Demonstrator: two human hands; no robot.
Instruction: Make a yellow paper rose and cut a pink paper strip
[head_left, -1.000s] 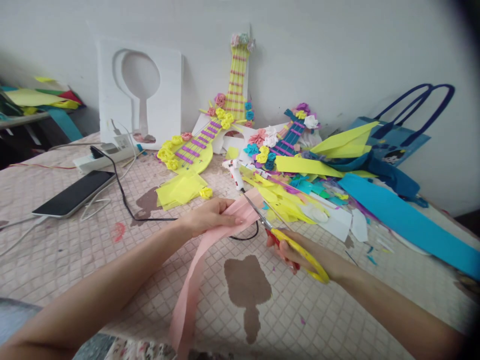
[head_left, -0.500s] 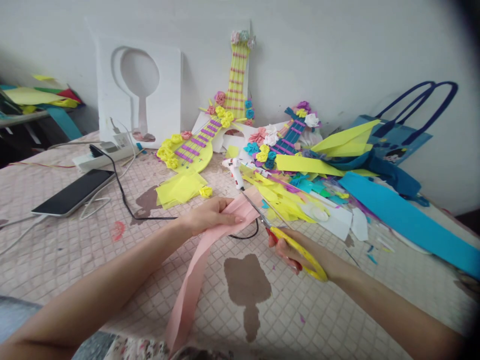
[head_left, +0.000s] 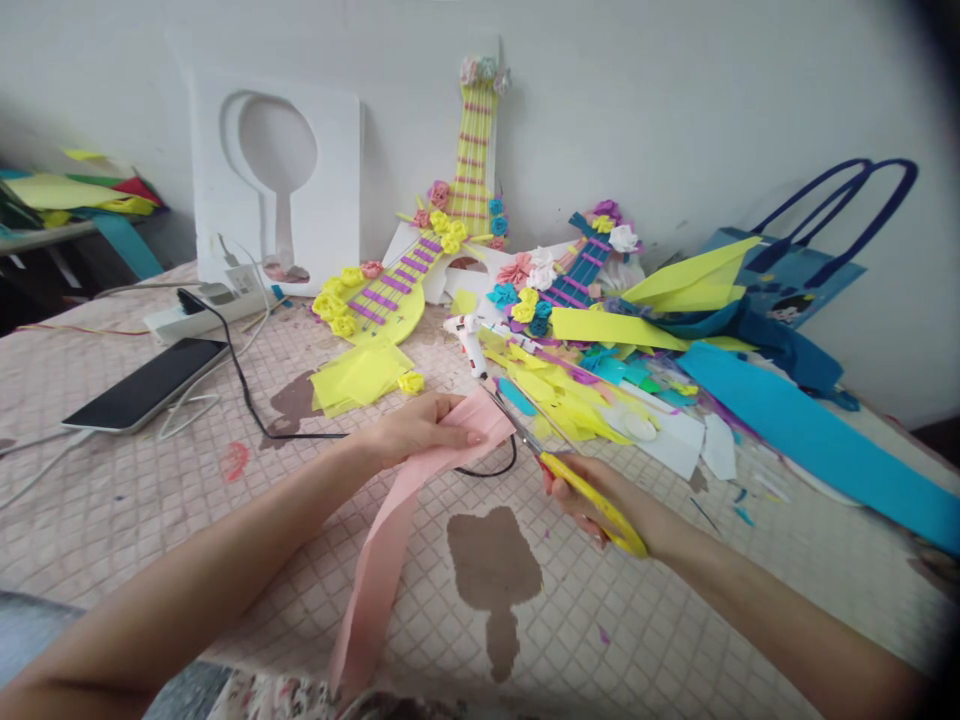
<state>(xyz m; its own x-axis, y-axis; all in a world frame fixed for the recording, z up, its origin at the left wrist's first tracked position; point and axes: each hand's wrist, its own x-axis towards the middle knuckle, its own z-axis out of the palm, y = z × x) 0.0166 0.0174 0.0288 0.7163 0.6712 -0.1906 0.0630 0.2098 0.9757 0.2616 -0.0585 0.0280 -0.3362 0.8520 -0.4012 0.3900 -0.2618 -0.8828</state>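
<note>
My left hand (head_left: 420, 430) pinches a long pink paper strip (head_left: 382, 540) near its far end, thumb on top. The strip's other end hangs down toward my lap. My right hand (head_left: 596, 495) is closed round the yellow and red handles of the scissors (head_left: 592, 500). Their blades lie along the right-hand edge of the pink strip, pointing away to the upper left, and look nearly closed. Just past the blade tips lies a white glue gun (head_left: 469, 343).
Yellow paper squares (head_left: 360, 378) and a tablet (head_left: 146, 385) lie left. Flower-trimmed paper instruments (head_left: 394, 290) stand behind. Coloured scraps (head_left: 577, 395), a blue strip (head_left: 817, 440) and a bag (head_left: 802, 270) are right. A black cable (head_left: 247, 400) runs behind my left hand.
The scissors' blades have closed along the strip's edge, and their handles have drawn together in my right hand. The strip's far end looks shorter, with more of a blue scrap showing beyond it.
</note>
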